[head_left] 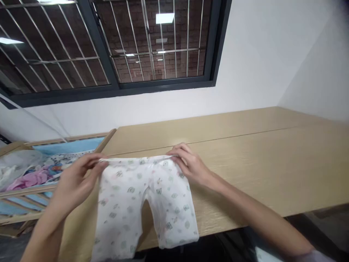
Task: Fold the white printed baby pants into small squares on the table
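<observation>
A small pair of white pants (122, 203) with a green and grey leaf-like print hangs stretched between my hands, over the front of the wooden table. My left hand (79, 178) pinches one end of the waistband between thumb and fingers. At the other end of the waistband, my right hand (188, 163) grips the cloth in the same way. Both legs hang down, with a gap between them, and the left one runs out of the bottom of the view.
The wooden table (259, 160) stretches off to the right, against a white wall (253, 54). On the left stands a wooden crib (27, 191) with blue lining, holding pink and patterned cloths (32, 178). A dark-framed barred window (163, 85) is above.
</observation>
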### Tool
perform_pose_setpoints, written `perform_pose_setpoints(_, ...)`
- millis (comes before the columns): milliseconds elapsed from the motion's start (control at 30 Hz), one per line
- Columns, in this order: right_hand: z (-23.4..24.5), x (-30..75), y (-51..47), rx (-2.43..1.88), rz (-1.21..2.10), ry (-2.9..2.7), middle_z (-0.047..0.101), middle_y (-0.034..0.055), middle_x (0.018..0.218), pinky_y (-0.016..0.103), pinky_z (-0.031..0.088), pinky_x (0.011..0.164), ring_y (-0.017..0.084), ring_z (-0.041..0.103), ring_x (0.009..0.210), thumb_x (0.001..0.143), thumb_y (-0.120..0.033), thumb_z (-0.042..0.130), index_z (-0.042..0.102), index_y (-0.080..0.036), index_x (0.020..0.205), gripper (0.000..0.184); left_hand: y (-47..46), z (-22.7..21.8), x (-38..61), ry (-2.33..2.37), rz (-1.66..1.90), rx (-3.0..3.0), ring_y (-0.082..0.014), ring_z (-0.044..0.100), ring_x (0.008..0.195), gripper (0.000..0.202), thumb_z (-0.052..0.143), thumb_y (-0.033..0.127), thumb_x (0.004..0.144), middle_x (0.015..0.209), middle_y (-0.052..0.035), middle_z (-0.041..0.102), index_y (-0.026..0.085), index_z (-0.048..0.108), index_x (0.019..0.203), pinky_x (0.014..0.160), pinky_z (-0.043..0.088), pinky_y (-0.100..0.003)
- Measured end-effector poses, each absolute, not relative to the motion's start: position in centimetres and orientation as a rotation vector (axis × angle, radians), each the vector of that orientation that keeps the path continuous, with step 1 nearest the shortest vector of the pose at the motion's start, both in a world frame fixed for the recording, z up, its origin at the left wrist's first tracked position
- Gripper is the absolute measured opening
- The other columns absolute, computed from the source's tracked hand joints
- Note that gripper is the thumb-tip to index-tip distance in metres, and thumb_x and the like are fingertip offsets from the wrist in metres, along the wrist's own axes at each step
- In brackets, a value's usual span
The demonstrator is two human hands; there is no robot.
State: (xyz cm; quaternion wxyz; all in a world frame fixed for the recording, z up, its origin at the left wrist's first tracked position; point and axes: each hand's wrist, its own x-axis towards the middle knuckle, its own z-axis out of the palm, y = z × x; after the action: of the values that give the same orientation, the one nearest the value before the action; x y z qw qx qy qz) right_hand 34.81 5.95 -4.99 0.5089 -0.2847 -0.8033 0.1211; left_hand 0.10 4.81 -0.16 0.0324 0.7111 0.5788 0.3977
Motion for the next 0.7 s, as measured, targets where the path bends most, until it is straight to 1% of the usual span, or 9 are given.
perform_pose_setpoints(67, -5.1, 36.3, 8.6, -0.795, 0.284, -1.972, 0.059, 0.0078, 0.107, 0.037, 0.052, 0.093, 0.019, 0.060, 0.103, 0.102, -0.018, 0.043, 0.064, -0.022, 0.119, 0.027, 7.9, 0.0, 2.4, 1.657, 1.116, 2.272, -0.0167, 0.065, 0.091, 0.043, 0.052, 0.057, 0.091, 0.096, 0.0026, 0.071, 0.018, 0.064, 0.104, 0.084, 0.052, -0.031)
perform_pose_setpoints(167, -6.6, 37.9, 13.5, -0.961, 0.296, -1.992, 0.060, 0.0098, 0.108, 0.037, 0.050, 0.094, 0.020, 0.060, 0.103, 0.100, -0.013, 0.043, 0.066, -0.018, 0.116, 0.029, 12.8, -1.2, 4.6, 1.635, 0.915, 2.337, -0.0177, 0.063, 0.088, 0.034, 0.050, 0.047, 0.093, 0.098, -0.0013, 0.070, 0.018, 0.065, 0.103, 0.081, 0.050, -0.029)
perform_pose_setpoints(267, -8.9, 38.9, 18.7, -1.196, 0.351, -1.979, 0.064, 0.0110, 0.111, 0.033, 0.048, 0.093, 0.019, 0.061, 0.099, 0.095, -0.008, 0.045, 0.068, -0.014, 0.113, 0.030, 17.8, -3.8, 6.1, 1.725, 0.737, 2.319, -0.0184, 0.063, 0.088, 0.024, 0.051, 0.034, 0.092, 0.102, -0.0039, 0.070, 0.018, 0.066, 0.102, 0.081, 0.049, -0.028)
perform_pose_setpoints(367, -11.3, 39.3, 22.7, -1.417, 0.427, -1.923, 0.069, 0.0095, 0.108, 0.028, 0.047, 0.089, 0.016, 0.061, 0.093, 0.091, -0.005, 0.048, 0.068, -0.012, 0.114, 0.031, 22.0, -6.9, 7.8, 1.803, 0.620, 2.269, -0.0184, 0.064, 0.088, 0.021, 0.049, 0.026, 0.096, 0.098, -0.0045, 0.070, 0.016, 0.066, 0.102, 0.081, 0.050, -0.029)
perform_pose_setpoints(433, -12.7, 39.4, 24.5, -1.500, 0.452, -1.883, 0.070, 0.0086, 0.104, 0.025, 0.047, 0.085, 0.015, 0.062, 0.089, 0.090, -0.004, 0.048, 0.067, -0.010, 0.115, 0.032, 24.1, -8.6, 9.1, 1.871, 0.550, 2.229, -0.0190, 0.065, 0.092, 0.020, 0.053, 0.028, 0.098, 0.101, -0.0053, 0.069, 0.015, 0.066, 0.105, 0.083, 0.053, -0.033)
perform_pose_setpoints(533, -14.2, 39.4, 26.5, -1.600, 0.465, -1.836, 0.071, 0.0071, 0.099, 0.023, 0.048, 0.076, 0.014, 0.062, 0.081, 0.091, -0.004, 0.047, 0.067, -0.010, 0.113, 0.031, 26.4, -10.1, 11.3, 1.992, 0.466, 2.161, -0.0217, 0.065, 0.101, 0.029, 0.062, 0.037, 0.096, 0.117, -0.0081, 0.066, 0.016, 0.063, 0.116, 0.088, 0.056, -0.042)
perform_pose_setpoints(633, -15.1, 39.8, 28.1, -1.678, 0.454, -1.810, 0.070, 0.0071, 0.102, 0.026, 0.050, 0.081, 0.015, 0.064, 0.087, 0.094, -0.009, 0.052, 0.067, -0.011, 0.110, 0.022, 27.8, -10.6, 13.1, 2.092, 0.400, 2.102, -0.0239, 0.064, 0.108, 0.036, 0.064, 0.039, 0.095, 0.126, -0.0095, 0.062, 0.018, 0.060, 0.124, 0.091, 0.057, -0.045)
perform_pose_setpoints(667, -15.4, 39.9, 28.5, -1.694, 0.450, -1.809, 0.069, 0.0073, 0.106, 0.029, 0.052, 0.083, 0.016, 0.064, 0.091, 0.095, -0.014, 0.056, 0.066, -0.012, 0.111, 0.018, 28.0, -10.6, 13.6, 2.121, 0.378, 2.087, -0.0242, 0.064, 0.108, 0.037, 0.064, 0.038, 0.095, 0.126, -0.0097, 0.062, 0.018, 0.060, 0.125, 0.091, 0.056, -0.046)
perform_pose_setpoints(700, -15.6, 40.0, 28.9, -1.706, 0.447, -1.810, 0.068, 0.0075, 0.109, 0.033, 0.054, 0.085, 0.018, 0.065, 0.094, 0.096, -0.021, 0.060, 0.065, -0.013, 0.112, 0.019, 28.1, -10.4, 14.0, 2.150, 0.356, 2.076, -0.0243, 0.064, 0.109, 0.037, 0.064, 0.038, 0.095, 0.127, -0.0098, 0.062, 0.018, 0.059, 0.125, 0.091, 0.056, -0.046)
